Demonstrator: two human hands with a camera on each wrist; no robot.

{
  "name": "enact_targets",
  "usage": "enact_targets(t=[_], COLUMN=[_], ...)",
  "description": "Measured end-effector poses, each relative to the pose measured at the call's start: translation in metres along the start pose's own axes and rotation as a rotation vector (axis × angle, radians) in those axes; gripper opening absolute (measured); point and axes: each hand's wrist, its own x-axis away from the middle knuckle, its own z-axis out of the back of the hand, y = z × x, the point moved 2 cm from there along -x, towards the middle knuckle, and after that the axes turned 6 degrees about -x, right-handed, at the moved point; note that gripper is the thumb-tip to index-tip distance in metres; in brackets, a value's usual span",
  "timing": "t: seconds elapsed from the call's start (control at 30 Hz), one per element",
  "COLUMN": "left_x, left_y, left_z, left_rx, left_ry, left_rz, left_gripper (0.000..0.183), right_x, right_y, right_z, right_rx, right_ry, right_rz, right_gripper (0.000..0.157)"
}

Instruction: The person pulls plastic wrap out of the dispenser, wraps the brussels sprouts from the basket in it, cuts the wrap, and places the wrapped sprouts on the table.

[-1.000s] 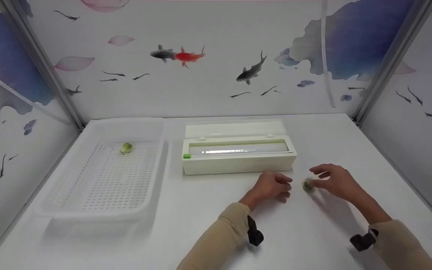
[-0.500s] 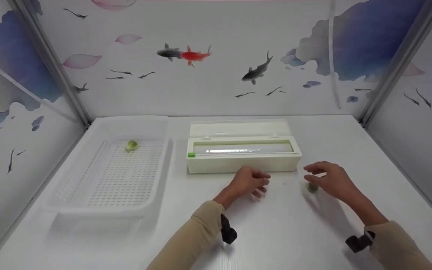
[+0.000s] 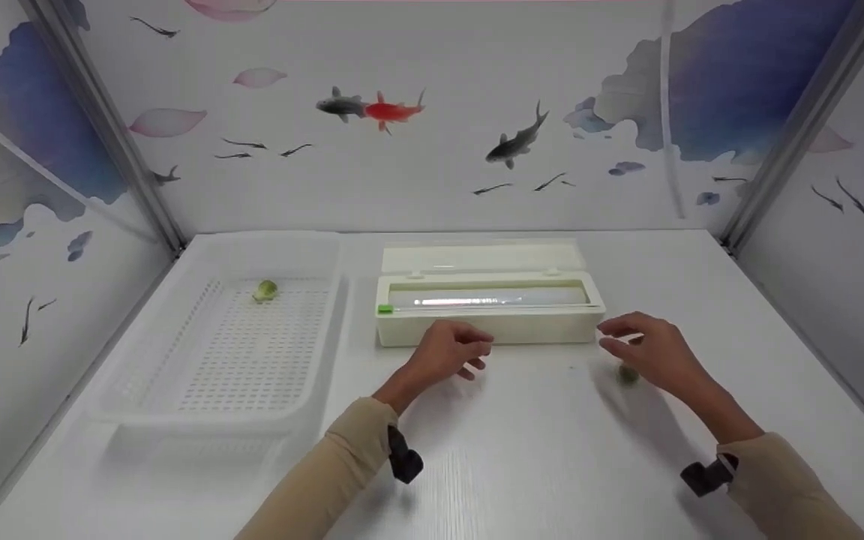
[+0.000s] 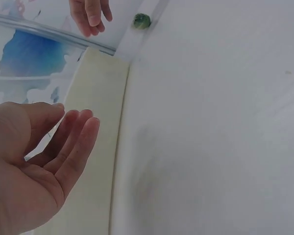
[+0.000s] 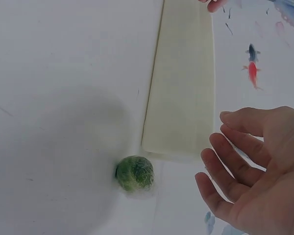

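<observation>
My left hand [image 3: 447, 351] hovers before the front wall of a cream cling film dispenser [image 3: 544, 331], its fingers loosely bent and holding nothing. My right hand [image 3: 653, 352] is held off the dispenser's right end, fingers relaxed and apart. Partly hidden below that hand in the head view, a Brussels sprout [image 3: 628, 374] lies on the table. In the right wrist view this sprout [image 5: 135, 174] looks wrapped in clear film, beside the box's corner and apart from the fingers. The dispenser's lid stands raised at the back; a clear roll [image 3: 488, 297] lies inside.
A white perforated basket [image 3: 244, 367] stands on the left of the white table, with another Brussels sprout [image 3: 265, 290] near its back. A green slider [image 3: 385, 309] sits at the dispenser's left front edge. Printed panels [image 3: 432, 187] enclose the table behind and at both sides.
My left hand has moved left, away from the sprout, along the dispenser's front. My right hand has let go of the sprout and shifted slightly up and left. The head view has turned slightly left.
</observation>
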Motion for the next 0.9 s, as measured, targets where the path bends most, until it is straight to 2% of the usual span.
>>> enact_targets(t=[0.13, 0.23, 0.47, 0.57, 0.67, 0.9], left_x=[0.004, 0.006, 0.008, 0.007, 0.004, -0.002], left_y=[0.003, 0.004, 0.013, 0.018, 0.019, 0.008], left_z=[0.022, 0.040, 0.086, 0.103, 0.116, 0.136], left_rx=[-0.036, -0.066, -0.191, -0.242, -0.299, -0.402], left_ry=[0.048, 0.112, 0.244, 0.284, 0.283, 0.201], left_rz=[-0.045, -0.057, -0.102, -0.101, -0.086, -0.023], left_gripper=[0.027, 0.026, 0.026, 0.028, 0.031, 0.036], right_x=[-0.007, -0.014, -0.032, -0.041, -0.049, -0.068], right_y=[-0.003, -0.005, -0.013, -0.017, -0.020, -0.023], right_z=[0.001, 0.001, 0.004, 0.005, 0.006, 0.009], right_rx=[0.000, -0.008, -0.025, -0.018, -0.015, 0.003], right_ry=[0.014, 0.016, 0.001, -0.005, -0.022, -0.100], right_rz=[0.020, 0.045, 0.062, 0.074, 0.087, 0.068], right_gripper=[0.028, 0.028, 0.031, 0.032, 0.033, 0.036])
